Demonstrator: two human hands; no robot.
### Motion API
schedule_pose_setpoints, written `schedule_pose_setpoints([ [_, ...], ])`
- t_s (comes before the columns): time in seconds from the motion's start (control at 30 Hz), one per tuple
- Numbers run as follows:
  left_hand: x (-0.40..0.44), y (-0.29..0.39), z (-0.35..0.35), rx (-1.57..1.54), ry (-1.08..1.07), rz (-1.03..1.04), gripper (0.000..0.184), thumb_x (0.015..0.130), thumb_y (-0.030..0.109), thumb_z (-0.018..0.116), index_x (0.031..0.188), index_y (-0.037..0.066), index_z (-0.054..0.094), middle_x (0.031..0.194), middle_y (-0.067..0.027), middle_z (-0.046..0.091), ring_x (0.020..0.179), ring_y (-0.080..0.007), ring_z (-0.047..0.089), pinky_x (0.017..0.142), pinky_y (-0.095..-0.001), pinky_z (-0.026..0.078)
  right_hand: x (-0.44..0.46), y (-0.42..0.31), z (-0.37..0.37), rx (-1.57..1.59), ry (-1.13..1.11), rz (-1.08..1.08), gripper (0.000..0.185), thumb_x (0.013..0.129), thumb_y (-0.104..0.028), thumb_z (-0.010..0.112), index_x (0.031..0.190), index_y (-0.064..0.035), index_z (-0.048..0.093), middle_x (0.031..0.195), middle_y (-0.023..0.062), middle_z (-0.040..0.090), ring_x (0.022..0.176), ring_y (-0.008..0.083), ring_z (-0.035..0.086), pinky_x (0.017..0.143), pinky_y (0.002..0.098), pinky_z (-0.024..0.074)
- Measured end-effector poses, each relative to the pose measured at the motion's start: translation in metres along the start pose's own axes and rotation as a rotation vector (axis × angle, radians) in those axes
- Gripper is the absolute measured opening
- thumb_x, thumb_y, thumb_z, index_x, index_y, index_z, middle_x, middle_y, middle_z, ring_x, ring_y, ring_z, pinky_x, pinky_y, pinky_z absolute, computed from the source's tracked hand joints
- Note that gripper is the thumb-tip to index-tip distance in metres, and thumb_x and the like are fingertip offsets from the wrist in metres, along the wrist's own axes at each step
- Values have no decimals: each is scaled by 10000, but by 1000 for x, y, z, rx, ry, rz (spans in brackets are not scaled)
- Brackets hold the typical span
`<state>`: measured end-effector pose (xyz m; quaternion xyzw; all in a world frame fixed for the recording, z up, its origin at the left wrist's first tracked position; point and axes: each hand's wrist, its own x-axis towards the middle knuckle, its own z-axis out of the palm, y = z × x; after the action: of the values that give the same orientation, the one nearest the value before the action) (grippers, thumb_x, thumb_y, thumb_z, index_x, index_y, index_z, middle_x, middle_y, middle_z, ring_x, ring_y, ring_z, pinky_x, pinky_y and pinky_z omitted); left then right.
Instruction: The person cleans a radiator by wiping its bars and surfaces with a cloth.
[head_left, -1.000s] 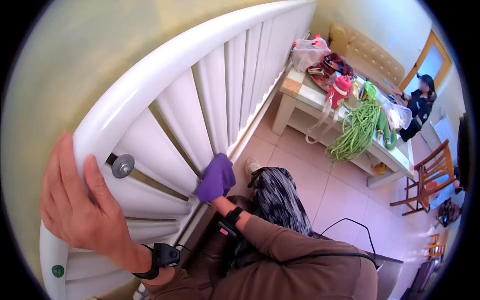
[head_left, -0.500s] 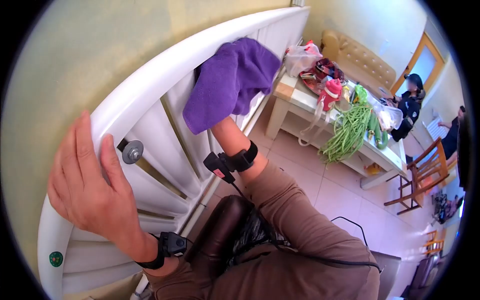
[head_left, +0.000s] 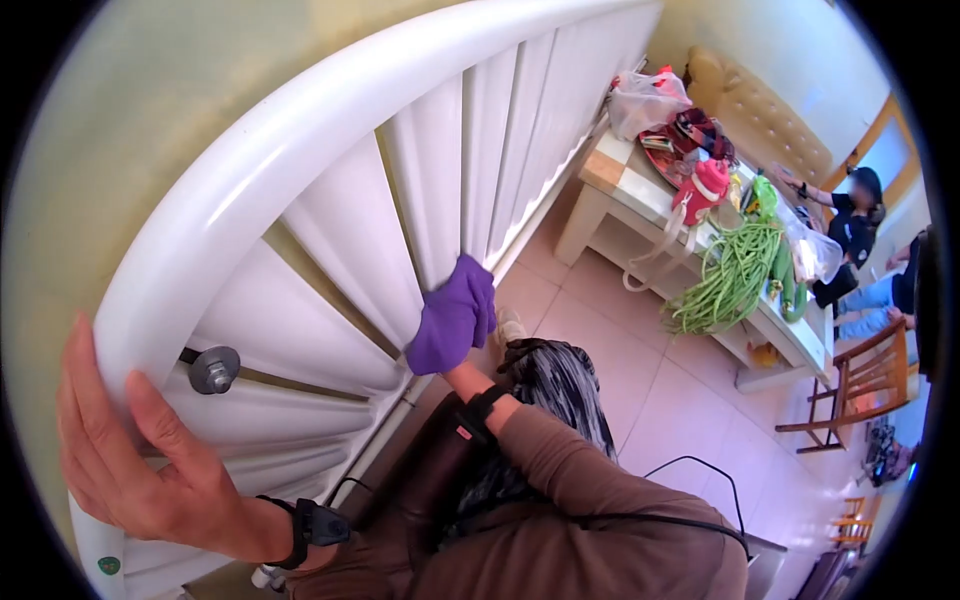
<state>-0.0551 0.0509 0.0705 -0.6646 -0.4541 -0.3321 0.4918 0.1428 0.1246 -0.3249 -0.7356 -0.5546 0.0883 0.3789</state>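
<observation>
A white radiator (head_left: 255, 170) with a curved outer rail and slanted columns fills the left side. At its lower left, my left hand (head_left: 150, 460) straddles the rail, thumb on the front face and fingers along the outer edge. Just above the thumb, a round metal plug with a bolt (head_left: 214, 370) sticks out. My right hand (head_left: 455, 330) is wrapped in a purple cloth (head_left: 452, 318), which hides its fingers. The cloth touches the lower ends of the columns, near the pipe. A small green round sticker (head_left: 108, 565) is on the rail below my left hand.
On the right a low table (head_left: 625, 180) carries long green beans (head_left: 735, 275), a pink bottle (head_left: 703, 190) and plastic bags. A tan sofa (head_left: 755, 110), a person in black (head_left: 855, 225), another person partly visible and a wooden chair (head_left: 872, 385) are farther off.
My right hand has moved the purple cloth from high on the columns down to their lower ends, where it also was a second ago. My left hand stays on the rail.
</observation>
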Motion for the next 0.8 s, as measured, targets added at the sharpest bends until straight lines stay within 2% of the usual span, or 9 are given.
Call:
schedule_pose_setpoints([
  [0.13,1,3,1,-53,21,-10,238,901,148,521,1100,76,628,1053,-63,646,924,-213,608,784,-323,434,-4,14,-3,69,-132,153,374,843,-179,496,1180,-16,488,1089,188,554,1014,328,531,879,383,407],
  [0.23,4,-2,4,-183,53,30,239,892,150,537,1102,78,626,1051,-61,646,914,-216,609,783,-322,432,7,-23,-52,-171,231,222,266,797,-204,520,999,-34,552,874,163,581,833,344,556,762,406,429],
  [0.37,3,-1,-1,6,51,42,224,883,190,553,1059,86,645,1003,-47,646,876,-218,603,762,-318,432,7,-14,-54,-124,269,229,271,763,-196,531,976,-28,549,866,164,569,846,325,555,772,387,441],
  [0.43,3,1,-3,19,53,22,229,877,202,564,1062,97,645,1007,-32,644,889,-207,596,771,-312,426,11,-2,-55,-405,-193,-40,239,786,-156,515,981,-19,540,890,159,568,861,317,555,798,384,438],
  [0.47,2,3,-5,32,48,5,234,870,215,575,1066,108,646,1011,-17,642,901,-195,589,780,-307,419,15,2,-52,-408,-191,-42,239,786,-156,515,981,-19,540,890,159,568,861,317,555,798,384,438],
  [0.57,3,5,-5,14,52,-37,242,861,230,586,1068,122,648,1020,0,638,917,-176,582,794,-297,411,34,-7,-65,-117,471,-316,189,818,-57,476,987,-11,547,928,135,567,883,311,545,821,368,429],
  [0.67,3,6,-6,2,50,-42,239,863,228,584,1071,129,650,1023,4,638,916,-172,582,796,-294,411,49,-40,-107,-91,564,-453,231,794,-52,509,1018,-2,537,916,142,547,879,302,532,803,367,429],
  [0.7,3,5,-6,4,44,-46,240,865,228,581,1073,132,650,1024,7,639,915,-171,583,797,-292,411,50,-51,-119,-64,360,-355,280,768,-40,535,1045,-4,525,916,151,532,870,308,515,792,371,427],
  [0.8,3,6,-3,42,69,-30,245,870,231,574,1078,125,647,1027,8,642,909,-173,586,795,-290,413,56,-82,-130,125,505,-351,275,764,-34,537,1037,-3,526,917,155,533,863,307,516,796,372,428],
])
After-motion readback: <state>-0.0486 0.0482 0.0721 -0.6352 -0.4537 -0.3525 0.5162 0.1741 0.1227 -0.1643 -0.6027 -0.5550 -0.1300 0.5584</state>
